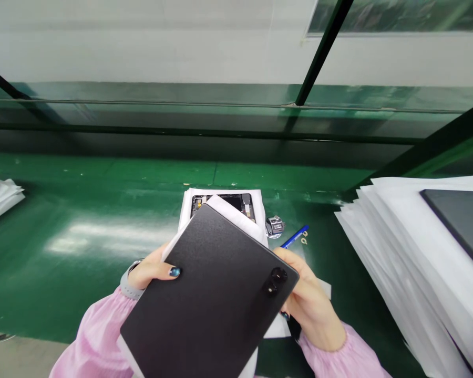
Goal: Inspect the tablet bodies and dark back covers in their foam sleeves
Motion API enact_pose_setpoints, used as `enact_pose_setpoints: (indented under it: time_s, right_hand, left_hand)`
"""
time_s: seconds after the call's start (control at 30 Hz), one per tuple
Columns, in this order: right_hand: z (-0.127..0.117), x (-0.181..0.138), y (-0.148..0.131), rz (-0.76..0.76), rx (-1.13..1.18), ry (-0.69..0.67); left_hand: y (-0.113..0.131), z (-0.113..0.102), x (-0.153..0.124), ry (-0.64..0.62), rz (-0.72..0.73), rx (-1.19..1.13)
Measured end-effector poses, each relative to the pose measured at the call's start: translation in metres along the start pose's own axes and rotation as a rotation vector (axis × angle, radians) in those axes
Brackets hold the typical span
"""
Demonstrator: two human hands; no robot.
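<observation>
A dark grey tablet back cover [216, 294] with two round camera rings near its right corner is held tilted over the table. White paper shows beneath its edges. My left hand [153, 269] grips its left edge, thumb on top. My right hand [309, 296] is closed at the right corner, beside the camera rings; its fingertips are partly hidden. Beyond the cover lies an opened tablet [244, 202] with its inner parts showing, on white sheets [187, 202]. The cover hides much of it.
Right of the opened tablet lie a small metallic item [275, 226], a blue pen-like tool [295, 237] and tiny yellowish rings [304, 241]. A tall paper stack [394, 252] with a dark panel [461, 215] on top stands at right. More sheets [2, 197] lie at far left on the green table [102, 210].
</observation>
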State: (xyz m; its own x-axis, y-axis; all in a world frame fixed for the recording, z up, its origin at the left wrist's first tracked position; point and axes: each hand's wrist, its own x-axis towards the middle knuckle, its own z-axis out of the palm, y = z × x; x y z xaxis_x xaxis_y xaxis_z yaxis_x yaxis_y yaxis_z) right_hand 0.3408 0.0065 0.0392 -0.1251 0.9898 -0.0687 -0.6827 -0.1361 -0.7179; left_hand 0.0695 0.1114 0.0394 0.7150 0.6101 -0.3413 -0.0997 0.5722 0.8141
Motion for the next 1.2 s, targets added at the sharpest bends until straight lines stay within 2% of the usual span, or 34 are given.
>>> enact_pose_setpoints:
  time_s: [0.23, 0.43, 0.57, 0.73, 0.87, 1.0, 1.07, 1.2]
  right_hand:
    - [0.003, -0.004, 0.003, -0.069, -0.100, 0.078]
    - [0.001, -0.008, -0.010, -0.165, -0.220, -0.019]
    - [-0.001, -0.004, -0.016, -0.236, -0.273, -0.089]
    - [0.002, -0.003, -0.019, -0.284, -0.307, -0.101]
    - [0.004, -0.005, -0.023, -0.222, -0.271, -0.101]
    - [0.005, -0.004, -0.023, -0.163, -0.273, 0.065]
    - [0.005, -0.003, -0.022, -0.117, -0.279, 0.137]
    - [0.006, 0.001, -0.020, -0.064, -0.185, 0.163]
  left_hand:
    - [0.012, 0.022, -0.007, 0.062, -0.043, -0.045]
    - [0.010, 0.018, -0.005, -0.036, -0.077, -0.114]
    - [0.015, 0.019, -0.005, -0.006, -0.147, -0.073]
    - [0.024, 0.026, -0.004, 0.001, -0.177, -0.009]
    - [0.024, 0.024, -0.007, 0.134, -0.150, 0.001]
    - [0.022, 0.020, -0.013, 0.300, -0.119, 0.031]
    - [0.023, 0.021, -0.014, 0.333, -0.127, 0.047]
    - [0.023, 0.027, -0.012, 0.360, -0.135, 0.052]
